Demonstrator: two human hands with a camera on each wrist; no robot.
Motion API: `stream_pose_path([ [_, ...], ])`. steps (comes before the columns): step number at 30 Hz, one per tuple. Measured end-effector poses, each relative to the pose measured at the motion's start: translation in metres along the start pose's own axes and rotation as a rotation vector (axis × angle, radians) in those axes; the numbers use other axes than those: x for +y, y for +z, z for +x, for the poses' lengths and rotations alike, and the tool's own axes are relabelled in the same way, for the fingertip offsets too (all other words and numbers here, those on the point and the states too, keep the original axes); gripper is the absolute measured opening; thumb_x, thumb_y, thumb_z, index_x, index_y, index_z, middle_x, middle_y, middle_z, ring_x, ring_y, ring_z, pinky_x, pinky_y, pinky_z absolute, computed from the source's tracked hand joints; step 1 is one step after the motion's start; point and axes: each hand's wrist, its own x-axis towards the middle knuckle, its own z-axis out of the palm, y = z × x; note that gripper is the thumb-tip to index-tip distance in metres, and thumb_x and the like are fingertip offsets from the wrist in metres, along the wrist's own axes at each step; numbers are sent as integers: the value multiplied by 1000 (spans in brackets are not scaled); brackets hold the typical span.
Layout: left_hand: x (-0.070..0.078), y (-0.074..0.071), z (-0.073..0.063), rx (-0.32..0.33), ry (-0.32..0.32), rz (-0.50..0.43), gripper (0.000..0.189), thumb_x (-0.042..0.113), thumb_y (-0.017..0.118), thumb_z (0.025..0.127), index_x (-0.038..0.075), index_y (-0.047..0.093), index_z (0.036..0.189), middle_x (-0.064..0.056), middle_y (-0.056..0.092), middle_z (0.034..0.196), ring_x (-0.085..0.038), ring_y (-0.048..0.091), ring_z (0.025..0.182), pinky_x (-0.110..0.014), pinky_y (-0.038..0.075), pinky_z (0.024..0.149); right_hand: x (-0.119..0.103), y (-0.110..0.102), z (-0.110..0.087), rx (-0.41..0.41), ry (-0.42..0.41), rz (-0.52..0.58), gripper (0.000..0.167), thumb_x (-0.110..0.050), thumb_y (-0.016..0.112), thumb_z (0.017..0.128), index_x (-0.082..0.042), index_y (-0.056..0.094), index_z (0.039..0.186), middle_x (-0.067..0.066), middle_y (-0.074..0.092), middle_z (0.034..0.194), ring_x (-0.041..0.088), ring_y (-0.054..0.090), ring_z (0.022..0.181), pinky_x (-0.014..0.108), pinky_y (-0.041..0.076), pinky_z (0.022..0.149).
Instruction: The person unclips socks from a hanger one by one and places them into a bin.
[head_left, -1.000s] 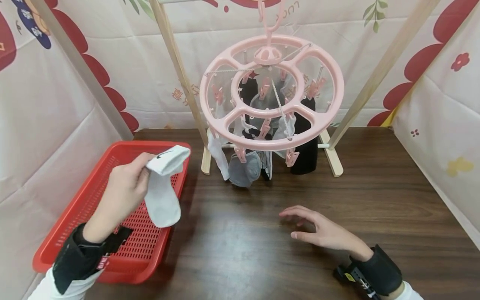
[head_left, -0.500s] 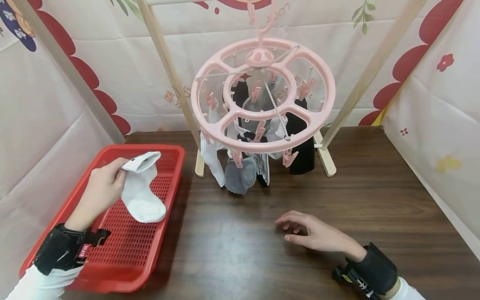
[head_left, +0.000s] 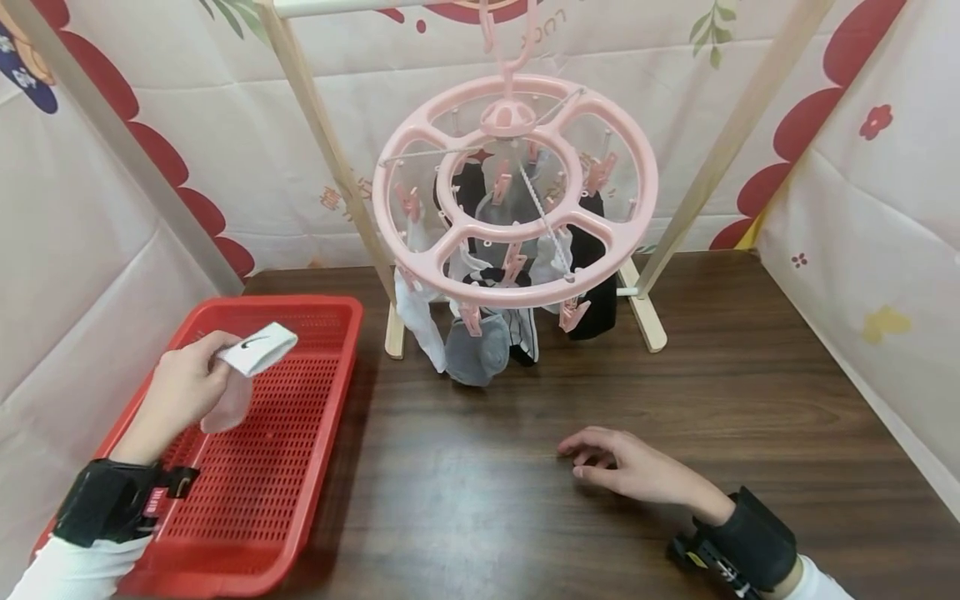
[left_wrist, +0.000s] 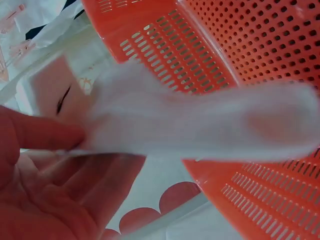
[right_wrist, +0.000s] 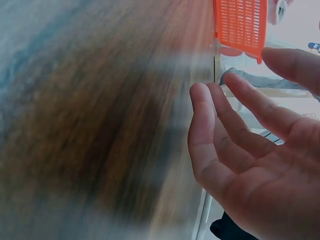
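My left hand (head_left: pixel 183 383) pinches a white sock (head_left: pixel 259 348) by its cuff, which carries a small black swoosh. The sock hangs over the red basket (head_left: pixel 348 350); in the left wrist view the blurred sock (left_wrist: pixel 190 122) stretches across the basket's slotted wall. My right hand (head_left: pixel 630 467) is low over the table at the right, fingers relaxed and a little bent, with nothing in it. In the right wrist view the palm of the right hand (right_wrist: pixel 270 155) shows bare.
A pink round clip hanger (head_left: pixel 517 296) hangs from a wooden rack (head_left: pixel 318 125). Several socks are clipped to it, among them a grey sock (head_left: pixel 476 350) and a black sock (head_left: pixel 596 308). The brown table (head_left: pixel 465 492) extends below, with printed cloth walls around it.
My left hand has moved left and down with the white sock, further over the basket. The sock's foot has swung back toward the hand. The right hand has stayed nearly still.
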Motion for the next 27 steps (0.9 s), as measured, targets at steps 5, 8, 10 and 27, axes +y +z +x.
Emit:
stream_pose_path([
  [5,7,-3,-3,-116,-7,-30,29,-8,60,79,-5,58,107,-24,63,88,-27,53,63,-30,37,50,3,1,-2,8,-20,-2,29,-11,59,96,4,58,120,15,62,112,14,63,94,29,52,76],
  [8,11,-5,-4,-145,-26,-46,29,-7,60,81,-6,57,110,-26,63,93,-31,57,70,-31,40,51,2,0,-4,8,-24,7,27,-10,58,96,4,59,120,14,63,111,13,62,94,28,51,75],
  [10,14,-5,-3,-151,-43,-59,28,-5,59,83,-6,57,112,-26,63,96,-32,57,73,-30,42,52,2,0,-6,4,-14,13,27,-10,58,96,3,60,119,13,63,111,12,62,94,28,51,75],
  [27,46,22,13,-163,81,-118,20,-6,56,84,-5,62,103,-20,66,90,-19,51,58,-29,38,49,8,4,-12,4,6,-2,25,-12,58,96,0,61,119,9,64,110,10,61,93,27,50,75],
])
